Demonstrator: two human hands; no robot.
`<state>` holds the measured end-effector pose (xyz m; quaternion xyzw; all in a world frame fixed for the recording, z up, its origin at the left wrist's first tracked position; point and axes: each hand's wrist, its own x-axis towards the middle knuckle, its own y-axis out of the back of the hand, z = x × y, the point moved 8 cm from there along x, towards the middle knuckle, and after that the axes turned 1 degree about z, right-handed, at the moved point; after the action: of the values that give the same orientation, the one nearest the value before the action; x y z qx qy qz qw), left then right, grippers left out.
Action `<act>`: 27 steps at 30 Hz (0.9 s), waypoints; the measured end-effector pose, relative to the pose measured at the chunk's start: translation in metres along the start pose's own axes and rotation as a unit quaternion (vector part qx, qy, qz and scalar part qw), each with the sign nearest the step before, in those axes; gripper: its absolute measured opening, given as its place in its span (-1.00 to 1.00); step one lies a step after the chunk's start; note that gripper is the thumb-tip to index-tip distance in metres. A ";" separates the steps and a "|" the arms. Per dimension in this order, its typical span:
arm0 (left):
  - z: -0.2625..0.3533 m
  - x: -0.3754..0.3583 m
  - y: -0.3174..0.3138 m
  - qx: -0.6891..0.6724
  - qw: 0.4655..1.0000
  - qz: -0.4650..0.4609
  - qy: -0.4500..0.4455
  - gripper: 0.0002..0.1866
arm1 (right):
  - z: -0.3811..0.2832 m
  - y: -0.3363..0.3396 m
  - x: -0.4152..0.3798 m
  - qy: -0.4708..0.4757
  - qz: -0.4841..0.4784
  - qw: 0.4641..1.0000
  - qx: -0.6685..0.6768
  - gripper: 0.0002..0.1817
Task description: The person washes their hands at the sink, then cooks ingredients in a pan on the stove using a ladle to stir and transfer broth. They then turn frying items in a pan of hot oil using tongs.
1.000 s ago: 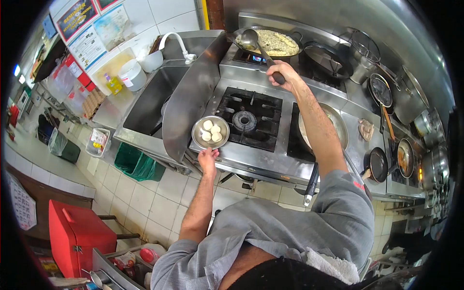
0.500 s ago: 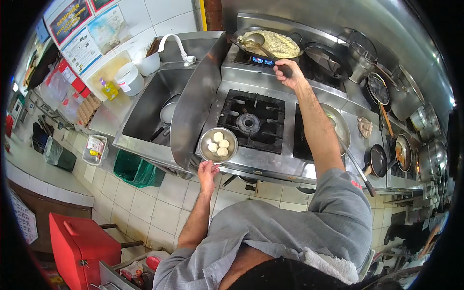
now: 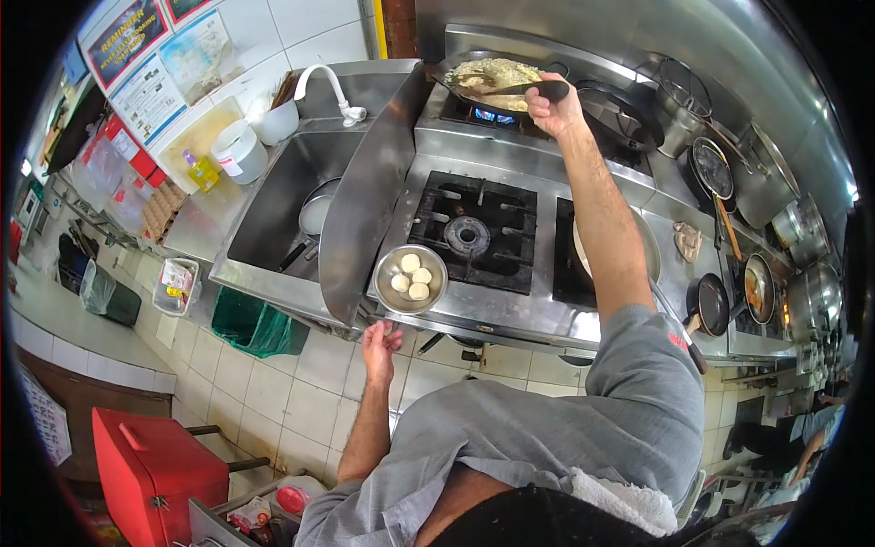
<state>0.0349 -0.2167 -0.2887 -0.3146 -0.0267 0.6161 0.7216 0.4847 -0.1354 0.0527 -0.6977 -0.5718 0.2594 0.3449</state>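
My right hand (image 3: pixel 555 109) is wrapped around the black handle of a ladle (image 3: pixel 515 89). Its far end lies in pale yellow, grainy food (image 3: pixel 510 73), so the bowl is hard to make out. The food fills a wide dark wok (image 3: pixel 448 82) over a lit blue flame on the back burner. Just below the front edge of the stove, my left hand (image 3: pixel 379 345) is held with fingers apart and nothing in it. Beyond its fingertips, a steel bowl (image 3: pixel 387 296) with several round whitish pieces (image 3: pixel 417 275) rests at the stove's front left corner.
An unlit front burner (image 3: pixel 468 235) lies between the bowl and the wok. Left of a metal divider (image 3: pixel 365 182) is a sink (image 3: pixel 273 219) with a pan in it. Pots and pans stand along the right. A long-handled utensil (image 3: pixel 679 319) juts over the front edge.
My left hand has let go of the steel bowl's rim and drawn back toward me. My right hand has moved up and slightly right, bringing the ladle's handle nearly level and its bowl into the food.
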 end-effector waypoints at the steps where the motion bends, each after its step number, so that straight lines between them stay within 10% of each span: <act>1: 0.001 -0.002 0.001 0.000 1.000 -0.001 0.000 -0.74 | -0.003 -0.002 0.003 -0.002 0.010 1.000 0.011 -0.76; 27: -0.022 -0.016 0.056 0.025 0.996 0.060 0.067 -0.67 | -0.012 -0.060 0.003 -0.100 0.071 0.981 -0.150 -0.78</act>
<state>-0.0081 -0.2378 -0.3276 -0.3381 0.0556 0.6362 0.6913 0.4571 -0.1282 0.1073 -0.7511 -0.5844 0.2631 0.1582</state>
